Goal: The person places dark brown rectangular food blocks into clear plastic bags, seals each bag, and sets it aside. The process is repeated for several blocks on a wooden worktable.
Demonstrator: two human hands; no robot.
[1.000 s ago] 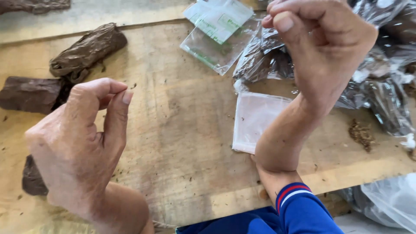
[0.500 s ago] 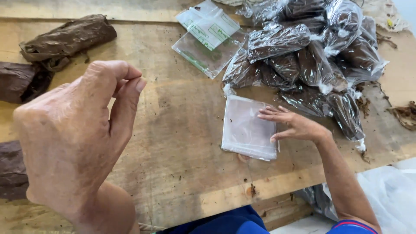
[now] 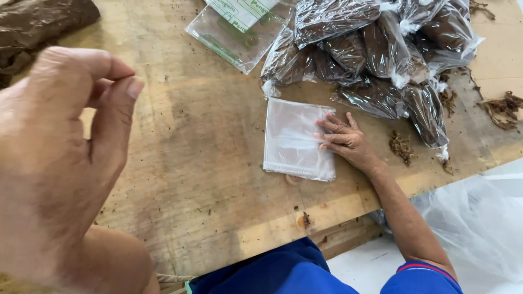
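My right hand (image 3: 344,140) lies on the right edge of a stack of empty clear plastic bags (image 3: 294,139) on the wooden table (image 3: 196,163), fingers spread over the top bag. My left hand (image 3: 60,158) is raised close to the camera at the left, thumb and fingers curled together; I see nothing in it. Behind the stack lies a pile of clear bags filled with dark brown tobacco (image 3: 376,49).
Printed clear packets (image 3: 237,24) lie at the back centre. A dark brown tobacco block (image 3: 38,24) sits at the far left. Loose tobacco crumbs (image 3: 402,146) and scraps (image 3: 504,109) lie at the right. A large clear plastic sack (image 3: 479,223) hangs below the table's right edge.
My right hand came down from in front of the camera and settled on the stack of empty bags. The view shifted towards the right. My left hand stayed raised.
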